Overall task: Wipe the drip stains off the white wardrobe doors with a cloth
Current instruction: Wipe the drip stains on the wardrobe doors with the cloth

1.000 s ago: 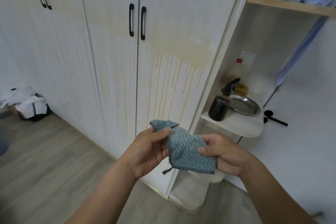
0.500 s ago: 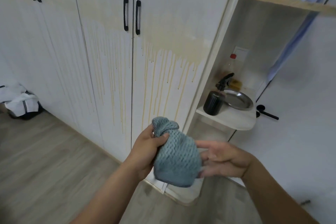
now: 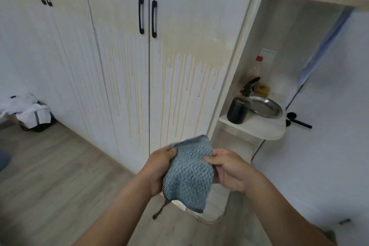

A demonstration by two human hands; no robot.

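A blue-grey textured cloth [image 3: 188, 171] hangs between my hands in front of the white wardrobe doors [image 3: 191, 16]. My left hand [image 3: 159, 168] grips its left edge, thumb on top. My right hand [image 3: 229, 170] pinches its right edge. Yellowish drip stains [image 3: 187, 78] run down from a wide blotch below the black handles [image 3: 147, 18] on the two nearest doors; fainter streaks continue on the doors to the left. The cloth is apart from the doors.
A black spray bottle [image 3: 238, 109] and a metal dish [image 3: 265, 107] stand on a small white shelf [image 3: 259, 128] right of the wardrobe, a red-capped bottle [image 3: 257, 66] behind them. White clothing [image 3: 30, 112] lies on the wooden floor at left. Blue fabric sits on an upper shelf.
The cloth was bunched in my left hand with the right hand open beside it; now my right hand has taken its right edge and it is spread flatter between both hands.
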